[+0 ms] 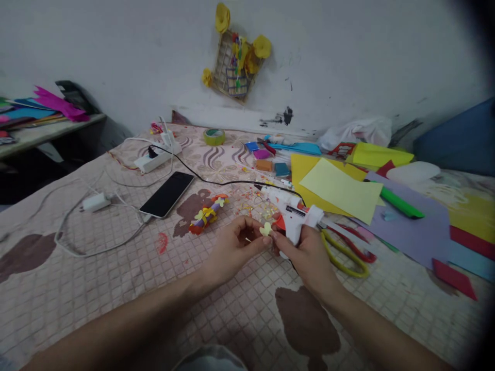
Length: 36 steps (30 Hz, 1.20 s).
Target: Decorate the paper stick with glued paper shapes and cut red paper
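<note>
A small pale yellow paper butterfly (266,229) is pinched at the fingertips of both my hands. My left hand (232,250) has thumb and fingers closed at its left side. My right hand (309,255) has its thumb at the right edge. Just beyond my right hand, a white glue gun (297,214) with an orange trigger overlaps the fingers; whether they touch it I cannot tell. Left of the hands lies a small purple-and-orange decorated stick (209,214) bearing yellow paper shapes. Olive-handled scissors (344,257) lie beside my right wrist.
At the left lie a phone (167,195), a charger (96,202) with looping cable, and a power strip (158,157). A tape roll (214,136) sits at the back. Yellow sheets (340,185), a purple sheet (417,221) and a green cutter (402,202) spread across the right.
</note>
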### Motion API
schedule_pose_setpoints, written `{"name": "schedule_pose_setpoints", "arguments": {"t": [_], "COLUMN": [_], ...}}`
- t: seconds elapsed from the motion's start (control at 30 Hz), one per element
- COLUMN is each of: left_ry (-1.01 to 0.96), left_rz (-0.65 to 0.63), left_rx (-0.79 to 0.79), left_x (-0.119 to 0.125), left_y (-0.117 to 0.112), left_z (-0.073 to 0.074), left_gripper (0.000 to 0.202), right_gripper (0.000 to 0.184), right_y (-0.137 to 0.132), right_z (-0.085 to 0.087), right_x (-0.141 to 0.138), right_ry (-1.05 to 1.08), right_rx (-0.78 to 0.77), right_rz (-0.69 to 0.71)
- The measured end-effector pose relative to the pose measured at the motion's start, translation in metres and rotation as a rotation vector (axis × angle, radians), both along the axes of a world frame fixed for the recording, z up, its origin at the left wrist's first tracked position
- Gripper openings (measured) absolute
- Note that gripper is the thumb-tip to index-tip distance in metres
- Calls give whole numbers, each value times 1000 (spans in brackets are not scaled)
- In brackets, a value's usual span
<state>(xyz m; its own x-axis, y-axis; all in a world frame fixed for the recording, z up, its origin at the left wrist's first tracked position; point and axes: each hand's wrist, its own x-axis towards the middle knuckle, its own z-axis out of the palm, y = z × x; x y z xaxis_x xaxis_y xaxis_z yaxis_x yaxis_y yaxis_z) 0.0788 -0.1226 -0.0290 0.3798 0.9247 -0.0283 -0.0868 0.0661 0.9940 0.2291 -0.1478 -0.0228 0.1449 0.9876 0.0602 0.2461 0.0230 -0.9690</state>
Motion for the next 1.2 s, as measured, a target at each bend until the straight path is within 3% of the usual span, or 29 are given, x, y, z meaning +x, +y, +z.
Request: {"name": "schedule_pose_setpoints", "arguments": {"t": [0.13,0.2,0.33,0.43,0.53,0.77,1.2], "left_ry": [45,97,225,272,263,255,326], "left_rz": [23,52,201,245,193,141,145], "left_rx": [55,170,709,1143,1360,1465,1477], "left_x": [-2,-8,-29,-49,-65,-74,-77], "left_y": [3,7,18,26,32,34,38], "left_z": [-4,-3,9,17,16,9,11], "left_gripper": [18,14,3,12,20,17,16], "right_gripper": [21,29,27,25,27,40,38], "right_y": [-2,-3,-3,-4,-9,-16,-20], "right_z": [-2,-4,-6,-7,-6,-4,-1], "right_x": [0,1,9,18,25,29,26], "right_ry": [18,51,204,317,264,79,24], "right_rx": [25,46,62,8,-45,-63,-123], "right_rz": [12,17,63,155,306,471,444]}}
